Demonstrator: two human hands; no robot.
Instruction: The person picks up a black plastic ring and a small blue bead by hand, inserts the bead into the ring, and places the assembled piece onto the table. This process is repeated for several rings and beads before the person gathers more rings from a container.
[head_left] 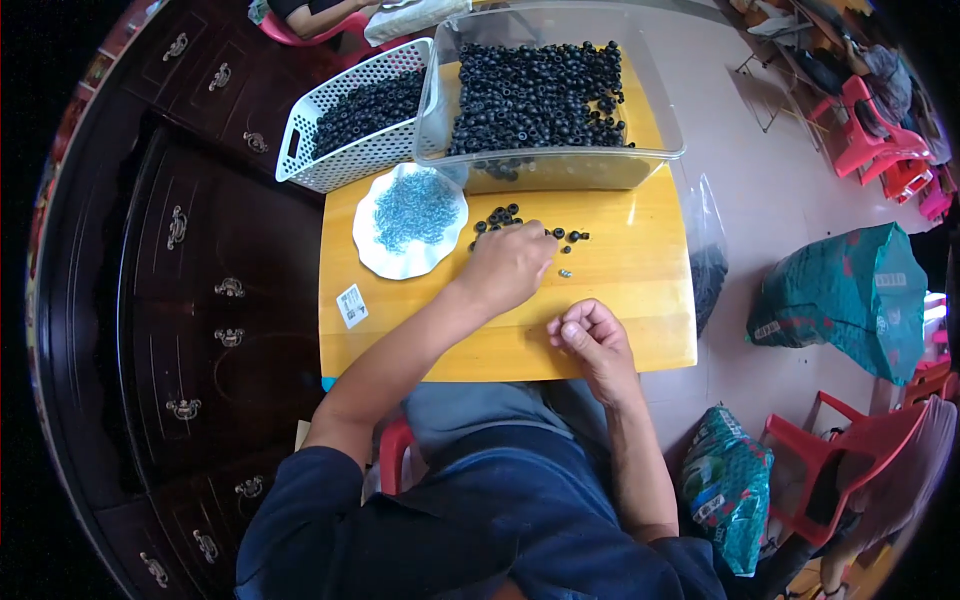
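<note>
My left hand [513, 266] reaches over the yellow table, back up, its fingers bent down among small black round plastic pieces with holes [559, 232]; its fingertips are partly hidden. Near the front edge my right hand [597, 348] is held palm inward, thumb and fingers closed together; anything in them is too small to make out. Between the hands lie tiny silvery pieces [566, 273]. A white scalloped plate [372, 255], left of my left hand, holds a heap of small bluish-silver pieces [415, 208], too fine to name.
Behind stand a clear plastic bin [650, 140] and a white perforated basket [350, 165], both holding many black pieces. A small white card [352, 306] lies at left. Dark drawers [190, 300] flank the table; green sacks [830, 300] and red chairs [860, 140] stand right. Other people sit nearby.
</note>
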